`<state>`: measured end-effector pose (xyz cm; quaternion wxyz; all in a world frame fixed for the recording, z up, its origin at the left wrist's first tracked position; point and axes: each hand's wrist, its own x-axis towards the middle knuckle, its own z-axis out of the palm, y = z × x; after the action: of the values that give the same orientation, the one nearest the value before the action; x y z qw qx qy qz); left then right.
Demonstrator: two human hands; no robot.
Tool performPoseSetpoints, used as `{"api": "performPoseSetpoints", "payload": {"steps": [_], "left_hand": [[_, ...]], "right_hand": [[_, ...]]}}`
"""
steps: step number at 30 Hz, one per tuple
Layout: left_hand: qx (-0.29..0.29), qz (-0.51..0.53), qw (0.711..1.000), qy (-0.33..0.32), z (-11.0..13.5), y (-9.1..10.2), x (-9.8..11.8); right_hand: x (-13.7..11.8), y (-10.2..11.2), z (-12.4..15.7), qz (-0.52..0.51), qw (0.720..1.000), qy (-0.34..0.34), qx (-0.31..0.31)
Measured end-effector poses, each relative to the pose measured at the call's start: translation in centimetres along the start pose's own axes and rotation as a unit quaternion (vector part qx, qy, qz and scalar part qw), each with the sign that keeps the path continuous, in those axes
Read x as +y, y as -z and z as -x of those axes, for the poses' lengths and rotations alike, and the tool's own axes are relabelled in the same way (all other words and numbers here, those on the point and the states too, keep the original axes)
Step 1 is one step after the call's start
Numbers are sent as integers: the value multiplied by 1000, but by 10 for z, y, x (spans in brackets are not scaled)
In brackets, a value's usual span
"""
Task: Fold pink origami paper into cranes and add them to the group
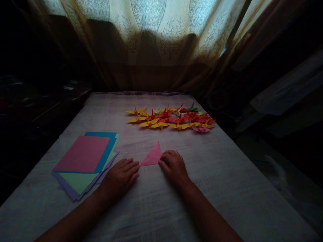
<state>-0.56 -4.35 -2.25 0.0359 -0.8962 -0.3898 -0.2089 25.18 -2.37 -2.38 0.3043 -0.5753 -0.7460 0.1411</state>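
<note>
A pink paper triangle (152, 155) lies on the cloth-covered table between my two hands, one point directed away from me. My left hand (122, 174) rests flat with its fingers stretched out, the fingertips at the triangle's left corner. At the right corner, my right hand (174, 165) has its thumb and fingers curled together, pinching the paper's edge. To the left, close to my left forearm, is a stack of square paper sheets (82, 154), pink on top, with blue, pale green and purple beneath.
Several folded paper cranes (166, 120) in yellow, red, green, white and pink stand in rows toward the far right of the table. A pale checked cloth (161, 208) covers the tabletop. Behind it hangs a patterned curtain (171, 37). Dark clutter flanks both sides.
</note>
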Motion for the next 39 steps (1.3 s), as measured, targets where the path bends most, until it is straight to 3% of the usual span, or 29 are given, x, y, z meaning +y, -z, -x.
{"api": "performPoseSetpoints", "payload": {"steps": [5, 10, 15, 25, 30, 34, 39], "left_hand": [[7, 18, 999, 40, -26, 4, 5], [2, -5, 996, 92, -51, -17, 10], [-14, 25, 991, 127, -51, -35, 11], [22, 135, 984, 113, -48, -37, 14], [43, 325, 930, 168, -51, -33, 16], [50, 388, 899, 198, -53, -34, 27], [86, 537, 789, 285, -55, -32, 38]], "right_hand": [[1, -2, -1, 2, 1000, 8, 7], [8, -6, 0, -30, 998, 29, 45], [8, -5, 0, -26, 997, 41, 65], [3, -9, 1, 19, 998, -2, 57], [4, -14, -1, -13, 996, 13, 92], [0, -17, -4, -27, 989, 59, 134], [-6, -21, -4, -69, 985, 87, 133]]}}
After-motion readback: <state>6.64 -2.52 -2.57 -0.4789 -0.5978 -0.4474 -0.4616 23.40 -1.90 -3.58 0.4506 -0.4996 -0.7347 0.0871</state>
